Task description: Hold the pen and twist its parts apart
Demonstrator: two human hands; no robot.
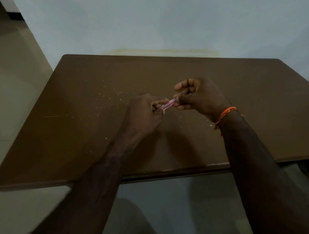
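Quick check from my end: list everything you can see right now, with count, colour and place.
small stick-like object: one, translucent pink, held above the table between both hands.
table: one, brown, against the wall.
crumbs: many, pale, scattered on the table left of the hands.
wall: one, pale blue-grey, behind the table, with a yellowish stain just above the table edge.
floor: pale tiles, left of and below the table.
wrist thread: one, orange, on the right wrist.
left hand: grips the object's near end.
right hand: pinches its far end.
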